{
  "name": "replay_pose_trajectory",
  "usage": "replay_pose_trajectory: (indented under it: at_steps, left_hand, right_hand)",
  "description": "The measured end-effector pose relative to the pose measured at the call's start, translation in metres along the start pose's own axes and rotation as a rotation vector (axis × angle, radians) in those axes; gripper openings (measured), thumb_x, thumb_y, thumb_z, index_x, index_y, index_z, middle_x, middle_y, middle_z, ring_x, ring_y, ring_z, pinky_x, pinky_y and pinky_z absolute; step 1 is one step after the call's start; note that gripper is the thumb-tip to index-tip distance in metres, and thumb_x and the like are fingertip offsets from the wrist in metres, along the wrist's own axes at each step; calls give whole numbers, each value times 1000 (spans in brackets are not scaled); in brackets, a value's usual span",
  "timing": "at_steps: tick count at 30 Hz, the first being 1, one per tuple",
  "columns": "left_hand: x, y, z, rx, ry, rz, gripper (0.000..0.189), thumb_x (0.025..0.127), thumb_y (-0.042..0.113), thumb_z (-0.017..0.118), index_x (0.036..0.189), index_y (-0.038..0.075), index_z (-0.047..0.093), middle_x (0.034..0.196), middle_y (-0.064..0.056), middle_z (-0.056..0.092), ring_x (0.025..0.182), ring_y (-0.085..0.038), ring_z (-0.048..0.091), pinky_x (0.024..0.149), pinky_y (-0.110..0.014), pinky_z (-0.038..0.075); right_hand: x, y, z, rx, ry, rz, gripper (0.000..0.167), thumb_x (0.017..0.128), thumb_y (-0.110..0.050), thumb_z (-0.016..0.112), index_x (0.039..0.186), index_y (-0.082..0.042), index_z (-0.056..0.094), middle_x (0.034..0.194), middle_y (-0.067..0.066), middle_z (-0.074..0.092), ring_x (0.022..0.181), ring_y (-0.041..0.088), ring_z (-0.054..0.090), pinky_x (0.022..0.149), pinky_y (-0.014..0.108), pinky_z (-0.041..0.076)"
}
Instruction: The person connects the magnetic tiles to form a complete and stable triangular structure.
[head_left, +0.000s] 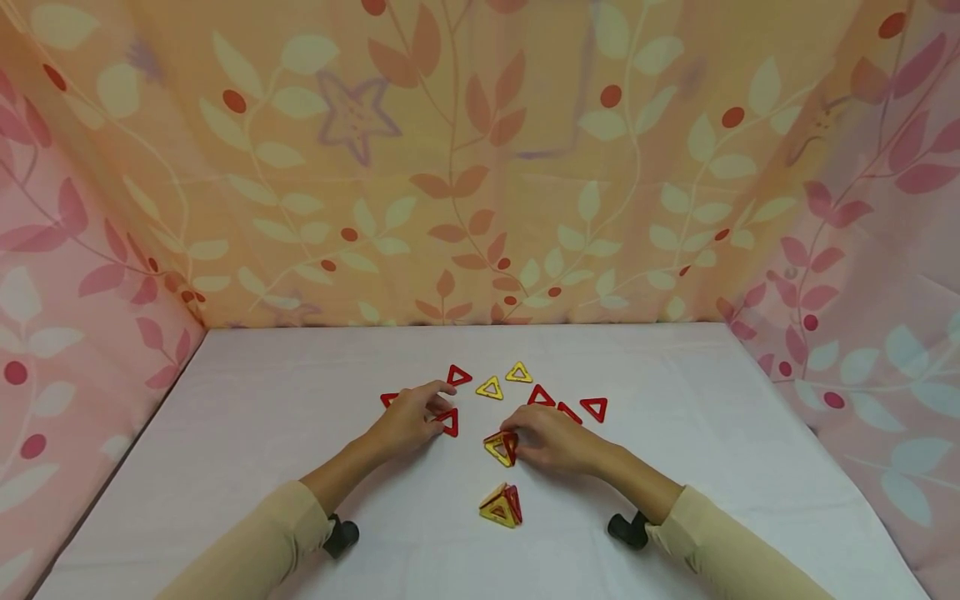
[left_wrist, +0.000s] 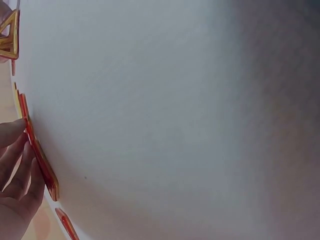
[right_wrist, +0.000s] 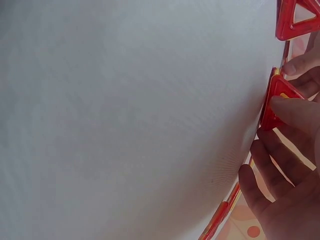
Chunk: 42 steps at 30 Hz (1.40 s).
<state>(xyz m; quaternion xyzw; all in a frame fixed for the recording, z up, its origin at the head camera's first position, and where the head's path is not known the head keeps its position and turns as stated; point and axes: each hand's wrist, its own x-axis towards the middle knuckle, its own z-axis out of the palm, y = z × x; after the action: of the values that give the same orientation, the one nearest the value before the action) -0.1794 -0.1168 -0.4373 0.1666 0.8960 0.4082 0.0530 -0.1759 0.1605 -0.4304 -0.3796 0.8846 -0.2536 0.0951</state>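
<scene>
My right hand (head_left: 561, 437) pinches a joined piece of red and yellow magnetic triangle tiles (head_left: 498, 451). In the right wrist view the thumb lies over its red face (right_wrist: 272, 112). My left hand (head_left: 407, 421) reaches over a flat red triangle tile (head_left: 451, 423), thumb and fingers relaxed at its left side. The left wrist view shows fingertips (left_wrist: 35, 172) touching the tile's upper side. Part of that tile is hidden under the hand. Nearer me stands a small red and yellow pyramid (head_left: 501, 506) of similar tiles.
Behind the hands lie two yellow triangle tiles (head_left: 491, 388) and a red one (head_left: 458, 376). Several red tiles (head_left: 594, 409) lie right of them. Another red tile (head_left: 387, 399) shows partly behind the left hand. Patterned cloth (head_left: 465, 208) surrounds the white table (head_left: 225, 400).
</scene>
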Motion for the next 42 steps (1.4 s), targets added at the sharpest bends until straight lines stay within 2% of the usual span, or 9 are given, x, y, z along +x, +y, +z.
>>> replay_pose_trajectory:
  at_steps: [11, 22, 32, 42]
  left_hand:
    - [-2, 1, 1, 4, -5, 10, 46, 83, -4, 76, 125, 8, 62, 108, -5, 72, 101, -20, 66, 88, -38, 55]
    - [-6, 5, 4, 4, -44, 49, 44, 83, -2, 77, 123, 8, 62, 104, -3, 71, 95, -18, 65, 85, -35, 56]
    - [-10, 12, 6, -27, -78, 51, 48, 81, -1, 79, 125, 5, 60, 101, -5, 70, 91, -21, 65, 83, -37, 57]
    - [-12, 14, 12, -23, -131, 37, 51, 81, 5, 82, 127, 9, 61, 100, -1, 68, 89, -17, 63, 80, -28, 56]
  right_hand:
    - [0, -1, 1, 2, 10, 17, 32, 91, -17, 73, 123, -13, 67, 117, -5, 66, 110, 10, 59, 98, 34, 50]
    - [1, -1, 2, -10, 14, 38, 34, 91, -20, 74, 123, -13, 66, 117, -5, 66, 110, 11, 59, 98, 35, 50]
    - [1, -1, 2, -13, 16, 35, 35, 90, -19, 75, 123, -11, 66, 117, -4, 66, 109, 12, 59, 98, 36, 50]
    - [1, -1, 2, -11, 12, 45, 35, 90, -21, 75, 123, -12, 66, 116, -5, 66, 108, 10, 59, 97, 34, 50]
